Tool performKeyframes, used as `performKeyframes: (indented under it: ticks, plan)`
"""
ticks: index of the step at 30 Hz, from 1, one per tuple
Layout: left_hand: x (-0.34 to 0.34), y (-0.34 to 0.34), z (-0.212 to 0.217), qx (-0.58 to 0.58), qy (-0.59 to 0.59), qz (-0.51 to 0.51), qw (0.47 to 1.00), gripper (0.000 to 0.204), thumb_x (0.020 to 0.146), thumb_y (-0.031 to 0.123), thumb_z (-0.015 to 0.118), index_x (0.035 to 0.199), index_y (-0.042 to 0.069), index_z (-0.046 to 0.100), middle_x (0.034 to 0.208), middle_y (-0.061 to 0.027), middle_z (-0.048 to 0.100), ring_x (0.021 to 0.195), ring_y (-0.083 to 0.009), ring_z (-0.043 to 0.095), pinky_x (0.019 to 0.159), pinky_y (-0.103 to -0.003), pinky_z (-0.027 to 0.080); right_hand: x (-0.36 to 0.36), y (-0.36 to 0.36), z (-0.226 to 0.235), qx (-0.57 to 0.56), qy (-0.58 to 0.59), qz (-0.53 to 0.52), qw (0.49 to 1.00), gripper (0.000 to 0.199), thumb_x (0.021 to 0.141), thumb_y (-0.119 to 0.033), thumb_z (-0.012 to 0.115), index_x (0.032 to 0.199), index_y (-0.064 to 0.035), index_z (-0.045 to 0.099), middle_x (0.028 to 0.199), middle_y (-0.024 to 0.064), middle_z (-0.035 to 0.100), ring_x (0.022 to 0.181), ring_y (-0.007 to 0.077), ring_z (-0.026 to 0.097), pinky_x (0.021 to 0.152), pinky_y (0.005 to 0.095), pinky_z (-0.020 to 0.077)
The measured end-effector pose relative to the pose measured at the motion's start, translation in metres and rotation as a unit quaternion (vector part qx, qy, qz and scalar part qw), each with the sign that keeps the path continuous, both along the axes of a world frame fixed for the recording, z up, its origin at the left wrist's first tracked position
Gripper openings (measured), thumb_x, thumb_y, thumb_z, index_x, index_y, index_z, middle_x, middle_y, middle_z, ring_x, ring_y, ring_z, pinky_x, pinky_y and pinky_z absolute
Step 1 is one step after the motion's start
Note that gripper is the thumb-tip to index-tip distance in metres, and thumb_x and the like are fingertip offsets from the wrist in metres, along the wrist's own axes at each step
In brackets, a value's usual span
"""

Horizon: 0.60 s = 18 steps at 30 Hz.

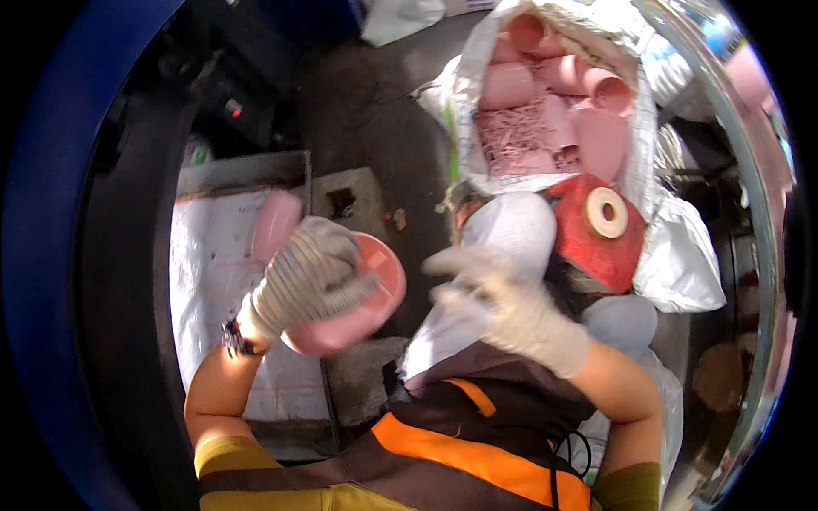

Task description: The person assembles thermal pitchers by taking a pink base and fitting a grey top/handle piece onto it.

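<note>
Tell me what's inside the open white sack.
The sack holds pink cups, some lying on their sides, and thin pink scraps among them. Whatever lies beneath these is covered; the bottom can't be seen.

Here's my left hand [311, 277], gloved, fingers [348, 296] curled over in a grip, my left forearm [223, 387] slanting up and inward behind it. And across from it, my right hand [511, 311], gloved and blurred, hovers with its fingers loosely spread, pointing inward, my right arm [629, 396] bent.
</note>
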<state>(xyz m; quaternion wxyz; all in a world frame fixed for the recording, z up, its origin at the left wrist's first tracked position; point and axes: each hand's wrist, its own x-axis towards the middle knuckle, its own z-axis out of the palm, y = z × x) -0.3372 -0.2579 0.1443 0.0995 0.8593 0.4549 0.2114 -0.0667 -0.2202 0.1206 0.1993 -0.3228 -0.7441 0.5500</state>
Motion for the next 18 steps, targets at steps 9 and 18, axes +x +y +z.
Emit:
performKeyframes:
  ticks: [9,18]
  plan:
    - [0.108,0.030,0.020,0.011,-0.023,-0.217,0.976,0.017,0.073,0.024,0.071,0.084,0.012,0.066,0.095,-0.0011,0.063,0.087,-0.0201,0.063,0.072,-0.034,0.050,0.059,-0.029,-0.051,0.383,0.013,0.078,0.920,0.032,0.090,-0.025,0.054,0.120,-0.0143,0.059,0.100,0.0139,0.066,0.085,0.0330,0.064,0.074,0.0403,0.0520]
    - [0.130,0.015,0.001,-0.056,0.077,-0.399,0.912,0.027,0.084,0.029,0.061,0.107,0.014,0.063,0.098,-0.0061,0.061,0.078,-0.0201,0.060,0.066,-0.032,0.050,0.073,-0.065,-0.056,0.128,-0.064,0.161,0.976,0.036,0.089,-0.042,0.057,0.106,-0.0117,0.064,0.086,0.0124,0.064,0.072,0.0349,0.063,0.062,0.0422,0.0513]
